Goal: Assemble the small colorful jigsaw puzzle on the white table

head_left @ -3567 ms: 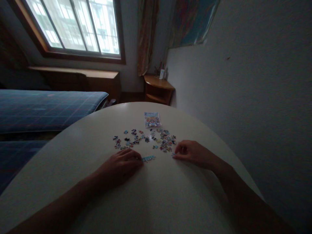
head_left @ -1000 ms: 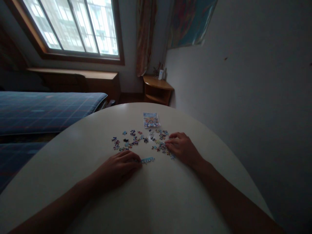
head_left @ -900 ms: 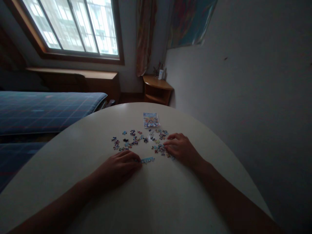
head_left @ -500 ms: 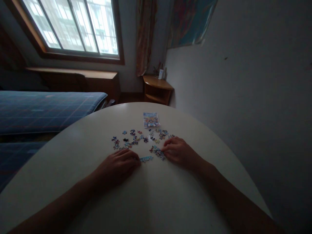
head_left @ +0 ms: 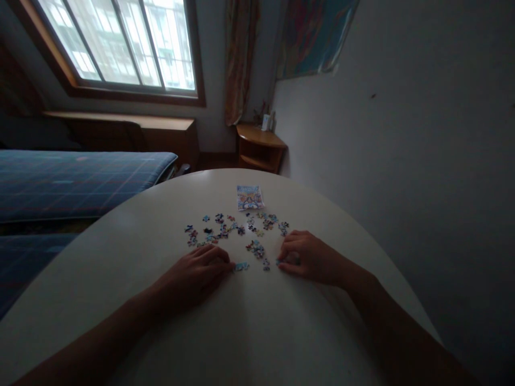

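The right hand (head_left: 308,258) pinches a small light-blue jigsaw piece (head_left: 278,262) between thumb and forefinger; most of the piece is covered, so its outline cannot be made out. The left hand (head_left: 203,268) lies palm down, fingers curled, its tips at the near-left end of a short light-blue strip of puzzle (head_left: 242,266). The fingers hide that end, and whether they pinch it or merely press it cannot be told. The strip lies flat, jagged along its lower edge. Between the hands are a small group of pieces (head_left: 266,265) and a multicoloured cluster (head_left: 256,248), their prints too small to read. Beyond, dark and bright loose pieces (head_left: 223,231) scatter across the white table (head_left: 257,332), some partly behind the left knuckles. Farther off lies a picture packet (head_left: 250,198), its lettering illegible. Both forearms run out of view at the bottom.
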Demonstrator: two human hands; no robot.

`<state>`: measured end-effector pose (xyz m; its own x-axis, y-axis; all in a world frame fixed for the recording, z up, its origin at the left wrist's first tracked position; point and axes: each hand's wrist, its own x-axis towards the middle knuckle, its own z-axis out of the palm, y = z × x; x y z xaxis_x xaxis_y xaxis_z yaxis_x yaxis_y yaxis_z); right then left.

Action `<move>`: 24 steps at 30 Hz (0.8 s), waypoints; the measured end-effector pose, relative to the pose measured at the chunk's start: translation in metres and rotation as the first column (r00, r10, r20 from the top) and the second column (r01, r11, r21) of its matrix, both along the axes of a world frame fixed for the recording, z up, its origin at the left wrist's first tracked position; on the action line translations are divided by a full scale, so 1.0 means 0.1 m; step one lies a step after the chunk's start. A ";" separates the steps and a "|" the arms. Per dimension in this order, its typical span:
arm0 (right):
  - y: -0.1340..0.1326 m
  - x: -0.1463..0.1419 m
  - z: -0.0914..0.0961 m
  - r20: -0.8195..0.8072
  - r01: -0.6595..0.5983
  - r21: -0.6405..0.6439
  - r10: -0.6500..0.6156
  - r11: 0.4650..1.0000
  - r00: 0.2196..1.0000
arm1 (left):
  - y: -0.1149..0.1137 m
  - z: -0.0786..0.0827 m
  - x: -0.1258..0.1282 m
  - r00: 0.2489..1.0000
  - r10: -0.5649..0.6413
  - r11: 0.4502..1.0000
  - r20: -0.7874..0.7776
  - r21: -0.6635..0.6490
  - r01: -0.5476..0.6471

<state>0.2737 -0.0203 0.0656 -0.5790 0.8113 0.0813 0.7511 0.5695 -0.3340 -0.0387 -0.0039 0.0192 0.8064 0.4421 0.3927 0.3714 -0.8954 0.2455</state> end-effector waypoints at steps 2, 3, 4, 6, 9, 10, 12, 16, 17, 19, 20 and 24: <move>-0.03 0.00 0.03 -0.022 -0.023 -0.050 0.022 0.998 1.000 | 0.00 0.02 0.00 1.000 -0.027 1.000 -0.007 -0.006 0.027; -0.05 -0.01 0.05 -0.039 -0.036 -0.077 0.033 0.996 0.999 | -0.01 0.03 0.01 0.999 -0.041 0.999 -0.010 -0.008 0.041; -0.08 -0.04 0.07 -0.056 -0.052 -0.105 0.046 0.993 0.997 | -0.01 0.03 0.01 0.998 -0.054 0.998 -0.013 -0.012 0.054; -0.14 -0.11 0.09 -0.087 -0.091 -0.159 0.078 0.983 0.993 | -0.01 0.04 0.01 0.997 -0.076 0.997 -0.024 -0.024 0.076; -0.21 -0.25 0.08 -0.113 -0.148 -0.194 0.128 0.970 0.985 | -0.01 0.03 0.00 0.996 -0.081 0.996 -0.030 -0.027 0.080; -0.22 -0.30 0.06 -0.109 -0.149 -0.186 0.130 0.971 0.985 | -0.01 0.02 0.00 0.996 -0.079 0.997 -0.032 -0.026 0.079; -0.22 -0.38 0.00 -0.078 -0.115 -0.140 0.105 0.983 0.991 | 0.00 0.01 0.00 0.997 -0.074 0.997 -0.023 -0.018 0.073; -0.17 -0.46 -0.13 -0.022 -0.024 -0.024 0.023 0.999 0.999 | 0.00 0.00 -0.01 0.997 -0.075 0.997 -0.021 -0.001 0.075; -0.15 -0.46 -0.15 -0.025 -0.013 -0.006 0.013 1.000 1.000 | 0.00 0.01 0.00 0.997 -0.079 0.997 -0.027 -0.002 0.079; -0.14 -0.46 -0.18 -0.038 -0.004 0.011 0.004 1.000 0.999 | -0.01 0.03 0.00 0.995 -0.097 0.995 -0.037 -0.005 0.097; -0.13 -0.46 -0.19 -0.048 0.000 0.012 0.001 1.000 0.999 | -0.02 0.05 0.01 0.994 -0.103 0.995 -0.043 -0.009 0.103; -0.14 -0.49 -0.18 -0.096 0.060 -0.036 -0.064 0.998 0.993 | -0.05 0.08 0.03 0.992 -0.111 0.994 -0.062 -0.026 0.110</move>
